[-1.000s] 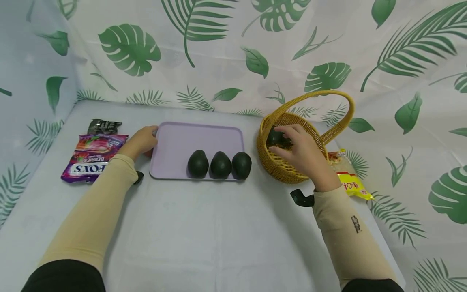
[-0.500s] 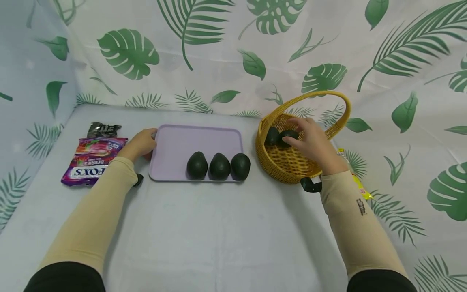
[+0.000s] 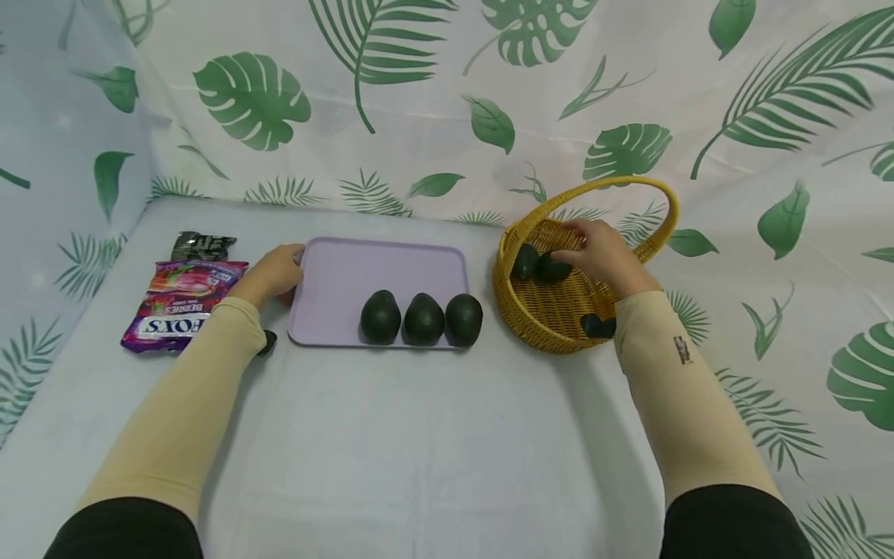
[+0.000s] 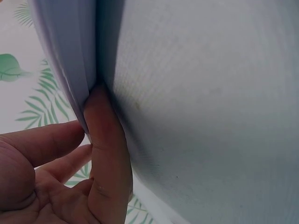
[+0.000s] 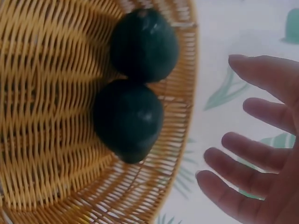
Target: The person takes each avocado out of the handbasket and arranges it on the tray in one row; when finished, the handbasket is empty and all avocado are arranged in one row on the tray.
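Note:
My left hand (image 3: 275, 273) grips the left edge of a lilac tray (image 3: 349, 268); in the left wrist view one finger (image 4: 108, 140) reaches under the rim and the thumb lies against its outside. Three dark avocados (image 3: 380, 317) stand in a row along the tray's front right edge. Two more avocados (image 5: 128, 116) lie touching each other inside a wicker basket (image 3: 541, 330) to the right. My right hand (image 3: 604, 252) hovers over the basket's back right side, fingers spread and apart from the avocados in the right wrist view.
At the left lie a purple Fox's candy bag (image 3: 174, 307) and a small black packet (image 3: 202, 246). The basket's tall arched handle (image 3: 670, 210) rises beside my right hand. A leaf-printed cloth (image 3: 419, 116) hangs behind the white table (image 3: 419, 435).
My right hand has drawn back to the right from the avocados in the basket, which show more fully now. The left hand keeps its place on the tray.

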A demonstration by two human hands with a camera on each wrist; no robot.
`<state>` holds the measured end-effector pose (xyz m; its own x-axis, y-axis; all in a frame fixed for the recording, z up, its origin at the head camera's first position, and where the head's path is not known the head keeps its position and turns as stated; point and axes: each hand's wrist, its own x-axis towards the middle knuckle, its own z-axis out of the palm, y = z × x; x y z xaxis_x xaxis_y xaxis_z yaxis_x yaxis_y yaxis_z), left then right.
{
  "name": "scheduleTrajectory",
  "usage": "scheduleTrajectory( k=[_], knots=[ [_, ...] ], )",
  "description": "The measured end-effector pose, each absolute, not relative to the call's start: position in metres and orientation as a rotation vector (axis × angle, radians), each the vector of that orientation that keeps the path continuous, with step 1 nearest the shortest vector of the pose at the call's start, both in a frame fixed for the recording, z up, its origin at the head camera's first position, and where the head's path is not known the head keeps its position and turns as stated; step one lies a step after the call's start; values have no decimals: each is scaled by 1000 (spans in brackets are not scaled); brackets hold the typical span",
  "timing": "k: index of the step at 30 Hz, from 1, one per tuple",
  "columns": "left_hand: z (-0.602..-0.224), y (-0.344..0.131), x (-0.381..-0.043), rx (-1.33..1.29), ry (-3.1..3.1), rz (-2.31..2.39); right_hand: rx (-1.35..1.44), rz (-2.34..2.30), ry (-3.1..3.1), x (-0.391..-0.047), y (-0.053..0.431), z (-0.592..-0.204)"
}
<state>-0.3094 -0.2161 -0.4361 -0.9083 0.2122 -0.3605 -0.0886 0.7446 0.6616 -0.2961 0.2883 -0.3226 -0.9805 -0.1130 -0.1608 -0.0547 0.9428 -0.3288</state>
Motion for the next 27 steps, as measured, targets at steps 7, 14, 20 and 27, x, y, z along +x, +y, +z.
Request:
scheduleTrajectory(
  k=[7, 14, 20, 27],
  knots=[
    [-434, -218, -309, 85, 2539, 990, -36, -351, 2796, -316, 295, -334],
    [-436, -215, -310, 81, 2534, 993, -18, -362, 2776, -326, 300, -352],
    [-439, -217, -312, 83, 2527, 1015, 3, -372, 2772, -331, 304, -363],
    [-443, -225, -315, 39, 2441, 1178, -39, -391, 2765, -333, 303, -370]
  ],
)
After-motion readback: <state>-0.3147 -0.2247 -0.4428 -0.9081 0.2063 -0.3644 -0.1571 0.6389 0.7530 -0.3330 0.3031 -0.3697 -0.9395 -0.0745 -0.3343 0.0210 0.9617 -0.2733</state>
